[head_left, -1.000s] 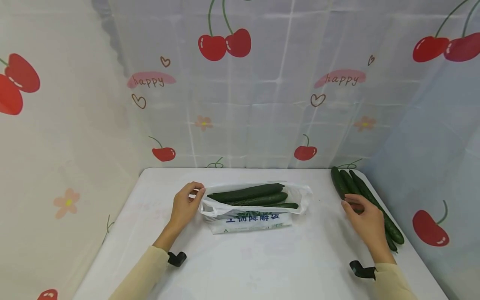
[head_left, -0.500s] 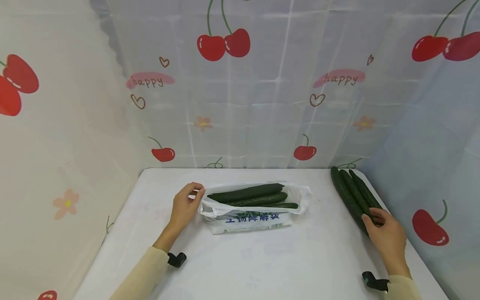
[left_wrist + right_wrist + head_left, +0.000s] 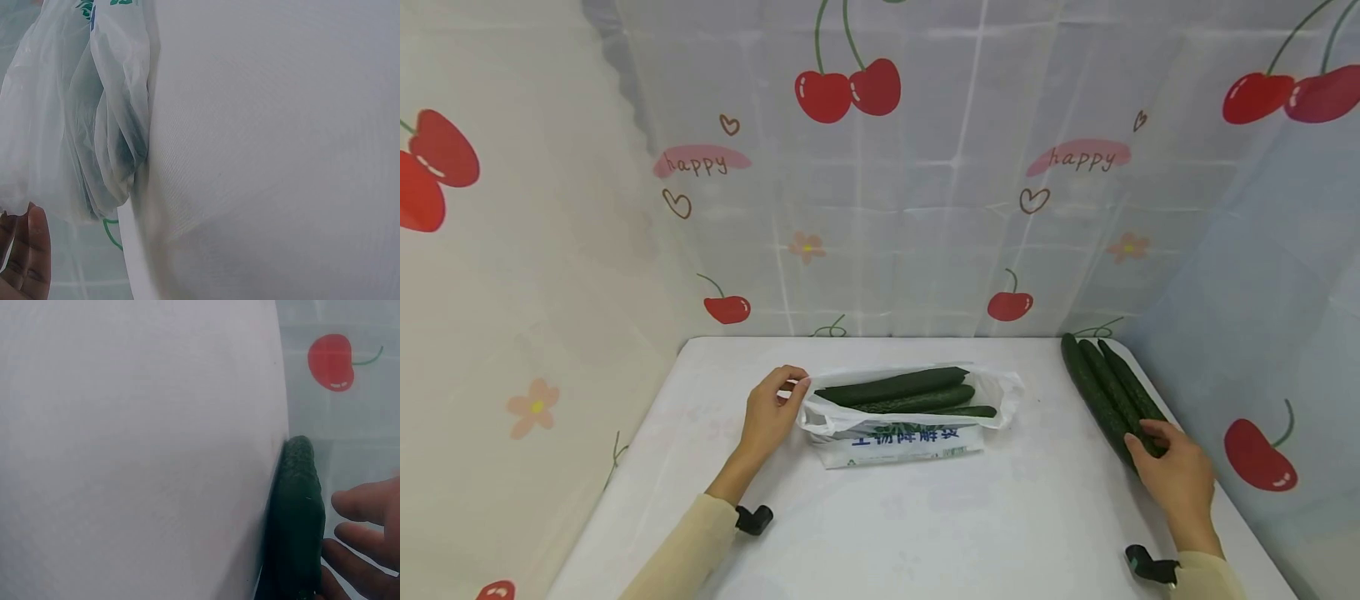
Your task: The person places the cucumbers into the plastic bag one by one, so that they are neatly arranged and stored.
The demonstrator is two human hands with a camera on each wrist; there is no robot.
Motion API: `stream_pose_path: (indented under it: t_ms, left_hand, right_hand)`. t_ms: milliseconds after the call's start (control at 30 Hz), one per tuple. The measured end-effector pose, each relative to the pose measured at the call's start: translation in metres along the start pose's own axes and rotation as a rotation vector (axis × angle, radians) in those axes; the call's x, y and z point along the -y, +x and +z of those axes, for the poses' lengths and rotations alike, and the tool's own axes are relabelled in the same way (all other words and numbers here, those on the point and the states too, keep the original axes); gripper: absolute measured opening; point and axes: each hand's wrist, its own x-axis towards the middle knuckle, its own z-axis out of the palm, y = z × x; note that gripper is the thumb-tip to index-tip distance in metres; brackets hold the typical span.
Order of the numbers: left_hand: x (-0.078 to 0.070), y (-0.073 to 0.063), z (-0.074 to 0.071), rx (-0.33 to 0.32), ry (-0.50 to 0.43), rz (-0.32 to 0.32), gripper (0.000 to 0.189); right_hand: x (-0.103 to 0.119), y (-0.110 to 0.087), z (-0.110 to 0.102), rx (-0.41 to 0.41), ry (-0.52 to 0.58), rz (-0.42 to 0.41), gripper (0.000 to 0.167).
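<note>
A white plastic bag (image 3: 887,446) with blue and green print lies on its side near the middle of the table, several cucumbers (image 3: 902,387) showing in its mouth. My left hand (image 3: 771,408) pinches the bag's left edge between thumb and fingers; the left wrist view shows the fingertips at the bag's (image 3: 47,119) rim. At the right side, my right hand (image 3: 1176,475) is over the near part of a loose group of cucumbers (image 3: 1093,392). In the right wrist view its fingers (image 3: 369,503) hang spread close above a cucumber (image 3: 297,519); no firm grip shows.
The white table (image 3: 925,533) has its right edge close beside the loose cucumbers. A curtain (image 3: 895,208) printed with cherries stands behind and on both sides. Black wrist devices (image 3: 754,518) are worn on both wrists.
My right hand has moved right and nearer along the loose cucumbers, then stayed almost still over the last half second. My left hand and the bag have not visibly moved.
</note>
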Motion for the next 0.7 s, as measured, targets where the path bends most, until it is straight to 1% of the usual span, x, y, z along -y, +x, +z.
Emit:
stream_pose_path:
  t_ms: [233, 433, 600, 700]
  left_hand:
    - [-0.001, -0.001, 0.0, -0.007, 0.0, 0.005, 0.016]
    - [-0.001, -0.001, 0.001, 0.0, 0.006, -0.004, 0.017]
    - [-0.002, 0.0, 0.001, 0.001, 0.005, -0.005, 0.018]
    - [-0.001, 0.001, 0.001, 0.002, 0.005, -0.007, 0.019]
  right_hand:
    - [0.001, -0.001, 0.003, 0.004, -0.026, -0.055, 0.05]
    - [0.001, -0.004, 0.01, 0.013, -0.079, -0.083, 0.049]
    - [0.002, -0.008, 0.013, -0.021, -0.085, -0.107, 0.048]
    - [0.003, -0.009, 0.014, -0.029, -0.066, -0.154, 0.047]
